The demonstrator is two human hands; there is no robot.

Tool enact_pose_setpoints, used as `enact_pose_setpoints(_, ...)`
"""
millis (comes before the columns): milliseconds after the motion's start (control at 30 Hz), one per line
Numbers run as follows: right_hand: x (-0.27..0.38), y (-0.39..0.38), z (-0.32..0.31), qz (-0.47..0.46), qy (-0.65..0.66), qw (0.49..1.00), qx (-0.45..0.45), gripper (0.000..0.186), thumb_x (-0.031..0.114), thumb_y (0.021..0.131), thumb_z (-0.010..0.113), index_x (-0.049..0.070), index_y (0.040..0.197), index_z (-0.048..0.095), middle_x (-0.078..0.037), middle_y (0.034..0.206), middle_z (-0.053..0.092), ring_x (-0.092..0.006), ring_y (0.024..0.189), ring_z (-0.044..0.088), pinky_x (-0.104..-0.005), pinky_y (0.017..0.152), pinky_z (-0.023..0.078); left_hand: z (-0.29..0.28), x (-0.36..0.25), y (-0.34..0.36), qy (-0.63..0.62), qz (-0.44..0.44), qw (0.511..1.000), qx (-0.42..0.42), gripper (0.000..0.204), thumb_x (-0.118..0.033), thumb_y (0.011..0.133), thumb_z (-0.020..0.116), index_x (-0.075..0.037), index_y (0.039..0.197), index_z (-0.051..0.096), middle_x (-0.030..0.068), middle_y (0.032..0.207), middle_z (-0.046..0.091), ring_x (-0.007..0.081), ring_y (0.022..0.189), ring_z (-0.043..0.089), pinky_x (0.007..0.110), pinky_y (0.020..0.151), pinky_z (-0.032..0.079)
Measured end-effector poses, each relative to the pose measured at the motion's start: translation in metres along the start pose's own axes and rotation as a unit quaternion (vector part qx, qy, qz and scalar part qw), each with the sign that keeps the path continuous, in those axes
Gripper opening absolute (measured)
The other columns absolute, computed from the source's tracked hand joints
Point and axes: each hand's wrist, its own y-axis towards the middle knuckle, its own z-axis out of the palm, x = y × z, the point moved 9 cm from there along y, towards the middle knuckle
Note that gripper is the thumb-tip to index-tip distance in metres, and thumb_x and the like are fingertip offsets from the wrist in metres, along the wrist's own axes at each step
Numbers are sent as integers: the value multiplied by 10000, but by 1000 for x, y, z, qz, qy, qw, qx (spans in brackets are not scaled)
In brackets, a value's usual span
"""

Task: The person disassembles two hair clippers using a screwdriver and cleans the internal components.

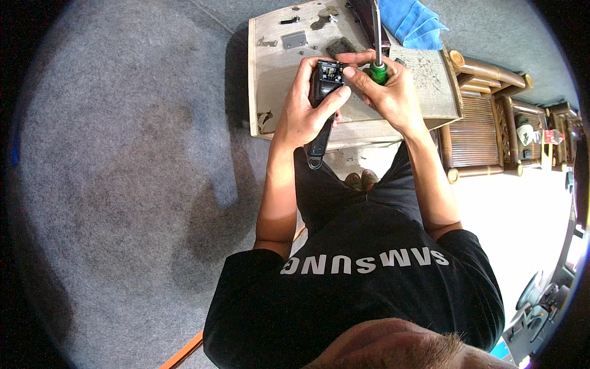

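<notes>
A black hair clipper (pixel 322 104) is held nearly upright in my left hand (pixel 305 120), whose fingers wrap its body and whose thumb lies across the front. Its top end is uncovered and shows small inner parts (pixel 332 73); a hanging loop sits at the bottom end. My right hand (pixel 393 95) keeps a screwdriver with a green handle (pixel 379 74) tucked in its palm, the metal shaft pointing away from me. The right thumb and index finger meet the upper right edge of the clipper's opened end. Whether they pinch a small part there is hidden.
Under my hands stands a small pale wooden table (pixel 270 80). A grey metal plate (pixel 294 40), a small black part (pixel 290 21) and a dark pad (pixel 341 46) lie on it. A blue cloth (pixel 413 24) covers its far right corner. Bamboo furniture (pixel 476 126) stands at right.
</notes>
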Motion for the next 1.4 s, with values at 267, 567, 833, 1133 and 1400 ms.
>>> enact_pose_setpoints(267,-5,1,-4,-1,-1,1000,-16,235,246,988,762,46,1110,754,36,695,638,-38,592,545,-230,547,436,0,2,-1,-3,-5,1000,3,410,-155,967,745,-39,1262,485,35,830,628,93,643,636,259,550,518)
enact_pose_setpoints(567,0,3,-10,-42,54,995,-74,171,188,1022,702,21,1041,675,-25,792,711,-51,552,567,-222,492,429,0,3,0,7,-2,1000,2,440,-149,954,760,-43,1291,496,33,885,609,94,646,632,261,557,524)
enact_pose_setpoints(833,-1,0,-12,-48,89,994,-50,156,159,1002,720,22,1006,644,-69,945,782,-60,550,591,-210,475,456,1,5,0,-7,-4,1000,-1,429,-149,960,752,-50,1290,497,28,855,607,93,639,625,261,558,523)
enact_pose_setpoints(1133,-5,-2,-17,-33,99,994,-44,136,152,984,723,36,978,653,-67,853,763,-62,553,592,-214,483,443,1,-9,-1,-1,22,999,-30,497,-191,991,724,-95,1402,463,26,871,608,94,636,625,272,567,530)
enact_pose_setpoints(1400,-7,0,-4,15,88,996,21,163,193,981,730,39,1019,693,1,735,663,-43,570,553,-214,508,425,1,2,-1,25,12,1000,-6,269,-214,1058,641,-98,1290,573,19,882,608,91,638,627,270,559,524)
